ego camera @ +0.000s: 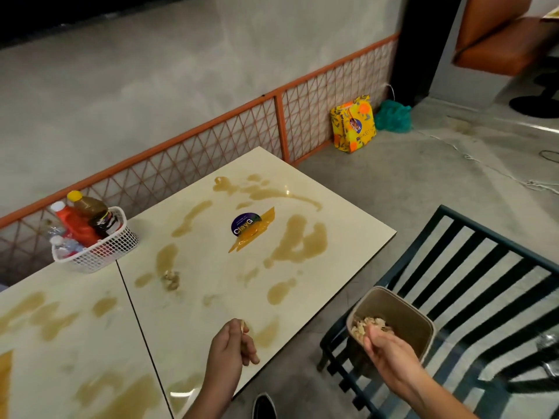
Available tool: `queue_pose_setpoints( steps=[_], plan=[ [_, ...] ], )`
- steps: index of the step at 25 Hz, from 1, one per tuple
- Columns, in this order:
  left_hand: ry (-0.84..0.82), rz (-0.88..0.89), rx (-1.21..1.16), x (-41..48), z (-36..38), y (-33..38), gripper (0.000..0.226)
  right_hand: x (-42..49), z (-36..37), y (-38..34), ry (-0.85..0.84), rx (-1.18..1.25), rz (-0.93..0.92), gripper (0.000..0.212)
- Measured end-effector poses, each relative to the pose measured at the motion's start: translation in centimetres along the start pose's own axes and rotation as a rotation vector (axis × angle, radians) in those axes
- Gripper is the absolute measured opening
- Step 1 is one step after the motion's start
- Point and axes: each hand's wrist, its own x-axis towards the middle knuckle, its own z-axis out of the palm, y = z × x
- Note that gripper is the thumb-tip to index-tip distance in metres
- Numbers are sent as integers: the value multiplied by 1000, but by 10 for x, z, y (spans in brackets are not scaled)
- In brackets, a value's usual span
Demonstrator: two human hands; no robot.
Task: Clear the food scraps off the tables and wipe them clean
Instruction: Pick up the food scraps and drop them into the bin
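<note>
At the lower left, the left table (130,352) carries broad brown smears. A white basket (90,261) of sauce bottles (81,222) stands at its far edge, against the orange mesh rail. Across the seam lies the right table (211,261), cream-coloured and streaked with dried brown smears (299,240). A round purple sticker (243,225) and an orange strip (254,234) lie near its middle. A small pale clump of scraps (171,279) sits on a smear in the left part of this table, well apart from both hands. Lower centre, the left hand (233,347) hovers over the near edge of the right table. Its fingers (251,352) are curled in against the thumb, and it pinches a small pale scrap (242,323) at the top of the fist. To its right, off the table's edge and above the dark slatted chair (484,228), the right hand (390,349) grips a tan container (423,331) by its near wall, fingers wrapped round the rim. The container is square with rounded corners and open on top. It holds a heap of light, flaky food scraps (370,323) just beyond the fingertips. Whether the thumb touches the heap cannot be told. At the upper right, a yellow patterned bag (354,128) stands on the floor.
</note>
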Motion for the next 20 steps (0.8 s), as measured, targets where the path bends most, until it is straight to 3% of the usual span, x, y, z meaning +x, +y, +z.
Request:
queue_pose_setpoints(
  steps=[4, 9, 15, 20],
  plan=[
    [-17, -71, -5, -27, 23, -19, 42, 5, -41, -3, 42, -68, 29, 13],
    [-15, -87, -28, -50, 45, -30, 40, 25, -74, -6, 211, -177, 17, 17],
    [-27, -50, 83, -68, 59, -29, 38, 76, -73, -41, 149, -237, 72, 26],
    [-4, 12, 267, -77, 65, -33, 27, 57, -65, -34, 54, -330, 187, 29]
  ],
)
